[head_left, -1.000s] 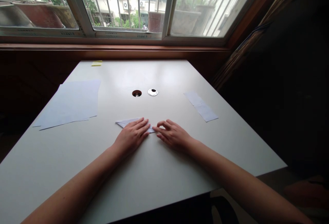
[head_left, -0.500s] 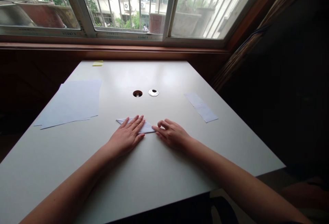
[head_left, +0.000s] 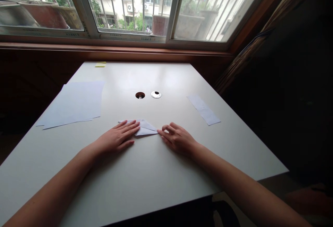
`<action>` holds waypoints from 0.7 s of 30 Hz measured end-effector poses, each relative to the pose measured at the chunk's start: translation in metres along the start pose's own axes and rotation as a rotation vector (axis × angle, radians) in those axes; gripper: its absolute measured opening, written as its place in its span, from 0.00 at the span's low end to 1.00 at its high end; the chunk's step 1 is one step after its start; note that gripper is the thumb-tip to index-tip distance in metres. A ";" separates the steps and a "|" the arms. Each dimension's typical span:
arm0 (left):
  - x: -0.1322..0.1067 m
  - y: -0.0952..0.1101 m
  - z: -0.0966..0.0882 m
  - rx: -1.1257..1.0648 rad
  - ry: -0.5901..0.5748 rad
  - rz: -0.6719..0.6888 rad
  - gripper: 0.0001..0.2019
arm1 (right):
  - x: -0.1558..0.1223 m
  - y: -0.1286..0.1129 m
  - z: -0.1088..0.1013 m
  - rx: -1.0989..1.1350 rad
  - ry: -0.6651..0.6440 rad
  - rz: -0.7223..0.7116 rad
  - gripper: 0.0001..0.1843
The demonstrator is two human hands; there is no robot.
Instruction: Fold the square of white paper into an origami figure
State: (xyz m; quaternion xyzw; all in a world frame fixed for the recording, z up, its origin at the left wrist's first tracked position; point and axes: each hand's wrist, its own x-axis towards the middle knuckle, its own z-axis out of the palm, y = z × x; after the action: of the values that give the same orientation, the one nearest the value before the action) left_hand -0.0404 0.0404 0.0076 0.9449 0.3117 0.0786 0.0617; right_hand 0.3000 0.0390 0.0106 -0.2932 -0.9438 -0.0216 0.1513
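A folded white paper triangle (head_left: 145, 128) lies flat on the white table (head_left: 145, 171), just in front of me. My left hand (head_left: 118, 137) rests flat with its fingers stretched out, the fingertips on the paper's left part. My right hand (head_left: 177, 138) sits at the paper's right tip, its fingers slightly curled, with the forefinger pressing the tip to the table. Neither hand lifts the paper.
A loose stack of white sheets (head_left: 74, 103) lies at the left. A narrow paper strip (head_left: 203, 109) lies at the right. A cable hole (head_left: 139, 95) and its round cap (head_left: 155, 94) sit mid-table. A yellow sticky pad (head_left: 100, 65) is at the far edge below the window.
My left hand has slid to the left along the folded paper, uncovering more of its right half. My right hand has stayed at the right tip.
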 end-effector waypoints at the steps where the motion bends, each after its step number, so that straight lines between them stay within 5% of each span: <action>1: -0.004 0.000 -0.002 -0.001 0.004 0.013 0.30 | 0.001 0.000 0.000 0.000 -0.003 -0.003 0.21; 11: -0.015 0.005 0.001 0.040 0.061 -0.001 0.25 | 0.019 -0.016 0.008 0.042 0.043 -0.092 0.25; 21: -0.014 0.006 -0.005 -0.007 0.091 0.044 0.24 | 0.042 -0.022 0.020 0.096 -0.054 -0.200 0.29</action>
State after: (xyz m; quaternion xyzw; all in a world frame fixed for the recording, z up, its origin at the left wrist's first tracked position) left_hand -0.0488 0.0281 0.0119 0.9468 0.2930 0.1241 0.0491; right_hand 0.2498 0.0464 0.0049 -0.1904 -0.9720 0.0164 0.1366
